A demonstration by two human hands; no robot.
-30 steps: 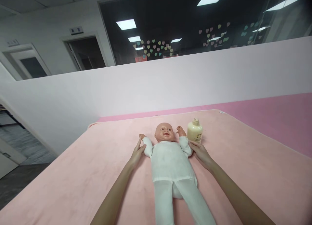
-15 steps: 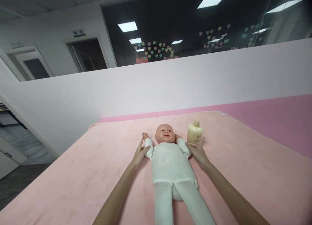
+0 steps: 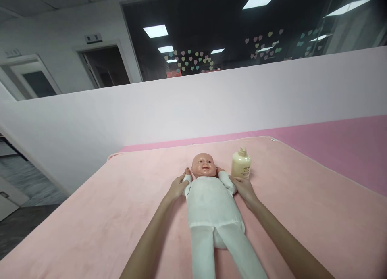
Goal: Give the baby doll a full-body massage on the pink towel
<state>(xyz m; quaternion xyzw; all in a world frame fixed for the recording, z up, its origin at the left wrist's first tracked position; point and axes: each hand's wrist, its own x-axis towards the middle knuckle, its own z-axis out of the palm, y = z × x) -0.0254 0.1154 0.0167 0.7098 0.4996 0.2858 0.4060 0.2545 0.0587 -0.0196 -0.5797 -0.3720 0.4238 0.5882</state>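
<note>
A baby doll [image 3: 213,200] in a white long-sleeved top and white trousers lies on its back, head away from me, both arms bent up beside its head. My left hand [image 3: 177,188] is closed around the doll's arm on the left, its fingers near the doll's small hand. On the other side, my right hand [image 3: 245,190] grips the sleeve near the elbow, with some fingertips hidden. Just beyond that hand stands a pale yellow bottle [image 3: 241,164] with dark print, upright on the pink blanket [image 3: 136,186].
The blanket covers a wide padded surface with a darker pink edge [image 3: 341,150] showing at the right and back. Behind rises a low white wall [image 3: 211,105], with a dark window above it. Floor shows at the far left.
My left hand has pushed the doll's left-side arm inward, so its small hand now sits close to the head. My right hand and the bottle stay nearly the same.
</note>
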